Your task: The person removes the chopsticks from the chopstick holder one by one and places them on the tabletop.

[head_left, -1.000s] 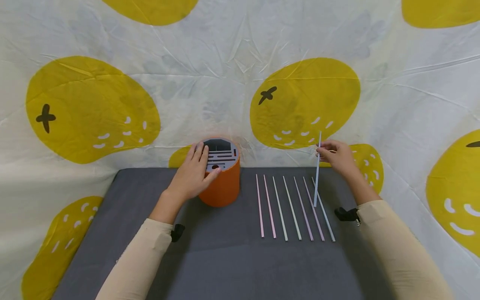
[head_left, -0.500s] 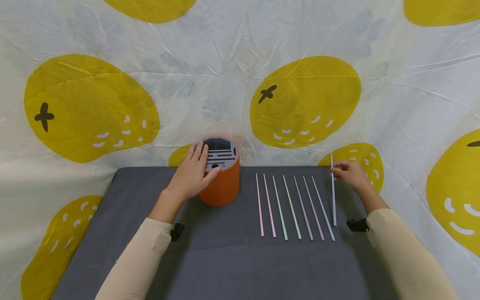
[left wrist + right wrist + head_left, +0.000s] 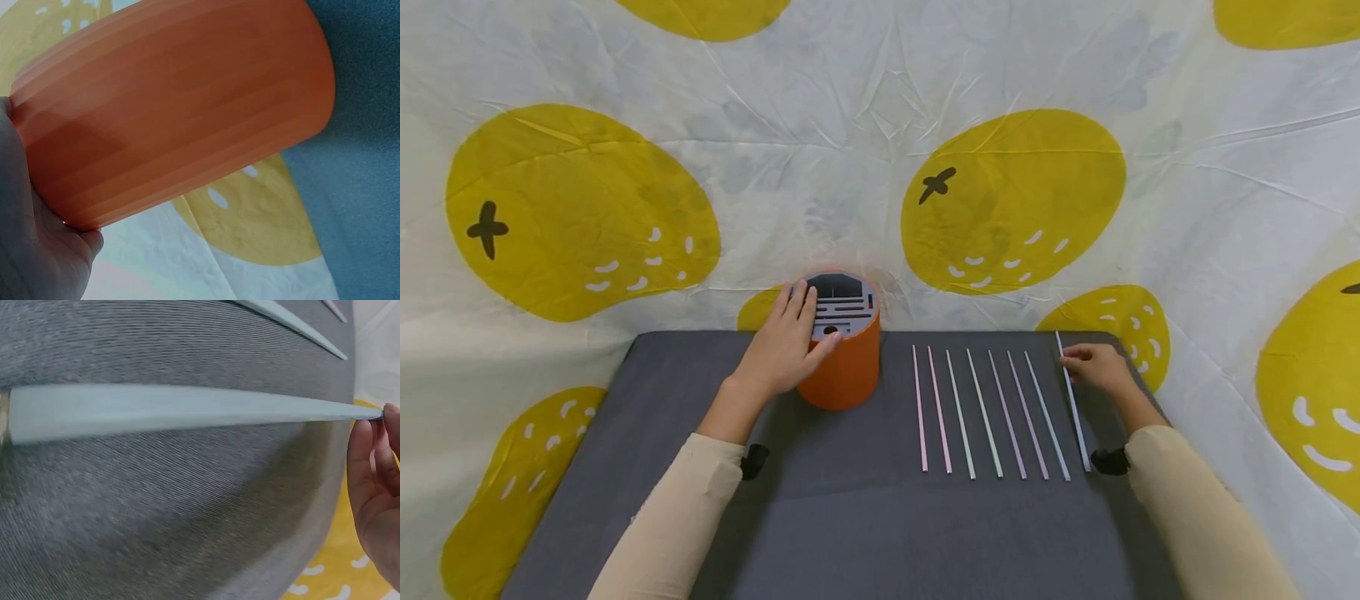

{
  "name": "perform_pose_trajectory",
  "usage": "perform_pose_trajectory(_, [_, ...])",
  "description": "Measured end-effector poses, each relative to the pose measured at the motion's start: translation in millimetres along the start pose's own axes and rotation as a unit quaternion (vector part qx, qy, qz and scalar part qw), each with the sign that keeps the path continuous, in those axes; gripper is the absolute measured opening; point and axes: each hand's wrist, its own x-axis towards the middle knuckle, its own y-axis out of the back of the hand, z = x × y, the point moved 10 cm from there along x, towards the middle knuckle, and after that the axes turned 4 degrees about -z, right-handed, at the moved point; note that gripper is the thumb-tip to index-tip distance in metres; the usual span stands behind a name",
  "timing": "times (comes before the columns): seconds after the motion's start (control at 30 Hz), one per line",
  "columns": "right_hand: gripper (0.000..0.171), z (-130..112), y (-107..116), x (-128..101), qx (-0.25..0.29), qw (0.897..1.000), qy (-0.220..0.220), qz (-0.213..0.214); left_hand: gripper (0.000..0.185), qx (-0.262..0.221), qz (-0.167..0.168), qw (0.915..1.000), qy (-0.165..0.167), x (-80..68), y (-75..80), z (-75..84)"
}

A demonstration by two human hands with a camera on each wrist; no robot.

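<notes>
My left hand (image 3: 778,346) rests on the rim and top of an orange, round knife block (image 3: 842,379) with a grey slotted insert, its fingers straight. In the left wrist view, the thumb lies along the rim of the upright block (image 3: 175,106). On the right, my right hand (image 3: 1096,364) pinches a light blue chopstick (image 3: 1075,417) near its far end, between thumb and fingers. That chopstick (image 3: 187,411) slants low over the cloth in the right wrist view. To its left lies a second light blue chopstick (image 3: 1047,417), apart from it.
Several more chopsticks lie side by side: pink (image 3: 919,408), pale green (image 3: 960,412) and purple (image 3: 1007,412). They lie on a dark grey cloth-covered table (image 3: 850,533). A white curtain (image 3: 820,200) with yellow fruit prints hangs right behind the table's far edge.
My right hand has moved right and down with the light blue chopstick, from above the row to its right end, lowering it toward the cloth. The left hand and the knife block stay put.
</notes>
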Motion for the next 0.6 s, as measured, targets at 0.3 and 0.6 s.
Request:
perform_pose_trajectory(0.3, [0.040,15,-17,3,0.025,0.999,-0.030,-0.010,0.089,0.003,-0.002,1.0000,0.000,1.7,1.5,1.3])
perform_pose_trajectory(0.6, [0.034,13,-27,2,0.004,0.999,-0.033,0.008,0.089,0.001,-0.009,0.9999,0.005,0.3,0.6,-0.4])
